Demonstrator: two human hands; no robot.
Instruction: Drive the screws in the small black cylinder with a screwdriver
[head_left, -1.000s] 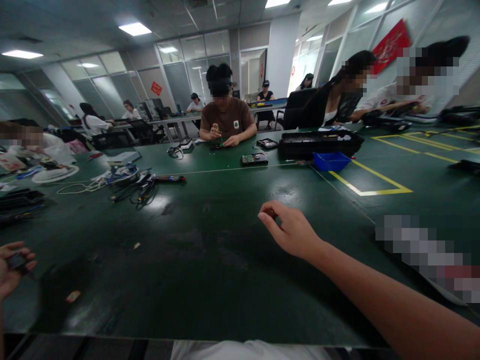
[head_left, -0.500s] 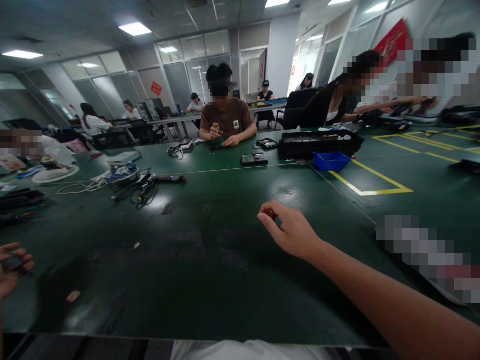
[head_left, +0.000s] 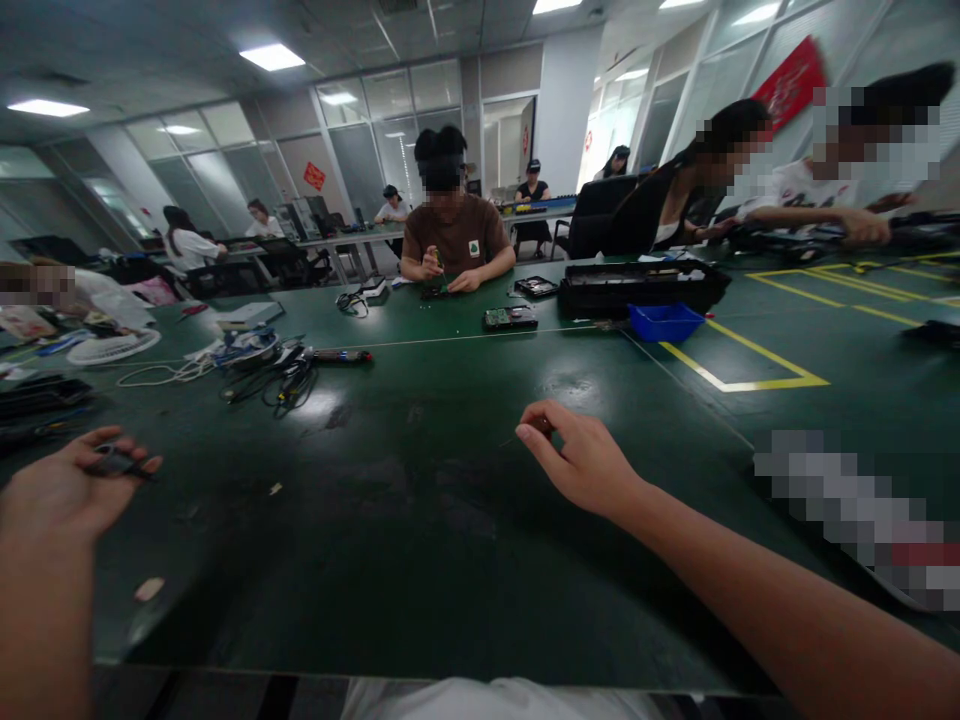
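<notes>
Right hand point(head_left: 581, 460) out over the green table point(head_left: 420, 520), thumb and forefinger pinched together on a small dark thing point(head_left: 541, 427), too tiny to make out, held just above the tabletop with the other fingers curled loosely behind. Bare forearm running back to the lower right corner of the view. Left hand point(head_left: 64, 490) at the left edge, palm up, fingers half curled around a small dark part point(head_left: 112, 464) lying across the fingertips; what kind of part, cannot tell. Well apart, the two hands, with bare dark-green tabletop between them. Near the left hand, a pale scrap point(head_left: 148, 589) on the table close to the front edge and a smaller fleck point(head_left: 275, 489) further in. Beyond, toward the middle left, a tangle of black cables point(head_left: 274, 380) and a white cord point(head_left: 161, 374), beside a dark tool with a red band point(head_left: 341, 355). Further back near the centre, a circuit board point(head_left: 509, 318) lying flat, a blue bin point(head_left: 663, 321) to its right, and a long black case point(head_left: 641, 286) touching the bin's far side. Yellow tape lines point(head_left: 742, 365) marking the table to the right. Across the table, a person in a brown shirt point(head_left: 456, 245) seated, both hands on a small piece of work; more people seated at the right and at tables behind.
</notes>
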